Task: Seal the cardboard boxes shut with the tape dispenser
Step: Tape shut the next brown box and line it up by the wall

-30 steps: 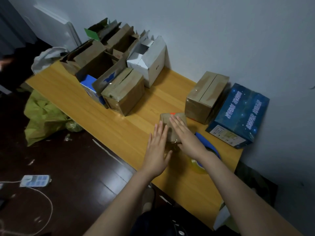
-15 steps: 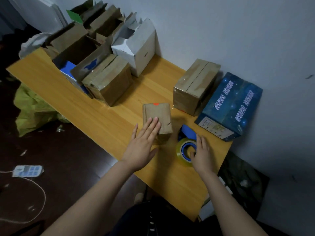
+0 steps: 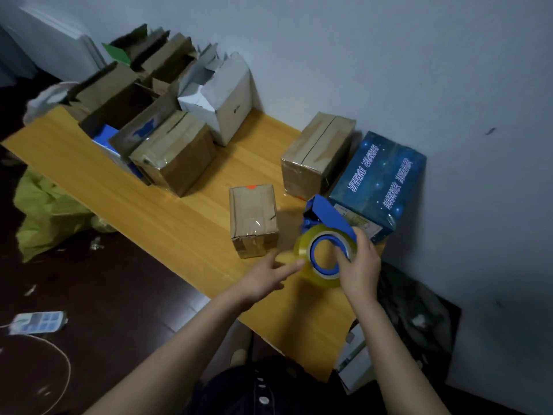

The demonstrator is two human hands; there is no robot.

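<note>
A small brown cardboard box (image 3: 253, 215) with an orange sticker stands near the middle of the wooden table (image 3: 149, 211), its flaps down and clear tape on its top. Right of it is the blue tape dispenser (image 3: 324, 215) carrying a yellowish roll of clear tape (image 3: 308, 259). My right hand (image 3: 359, 265) grips the dispenser at the roll, lifting it a little off the table. My left hand (image 3: 266, 277) reaches toward the roll with straight fingers, its fingertips at the roll's left edge. Neither hand touches the small box.
A taped brown box (image 3: 317, 154) and a dark blue printed box (image 3: 380, 181) stand by the wall on the right. Another taped box (image 3: 176, 154), a white box (image 3: 218, 94) and several open cartons crowd the left back. A power strip (image 3: 37, 322) lies on the dark floor.
My left hand left the small box and moved right to the tape roll. My right hand closed round the dispenser and raised it. The camera shifted slightly.
</note>
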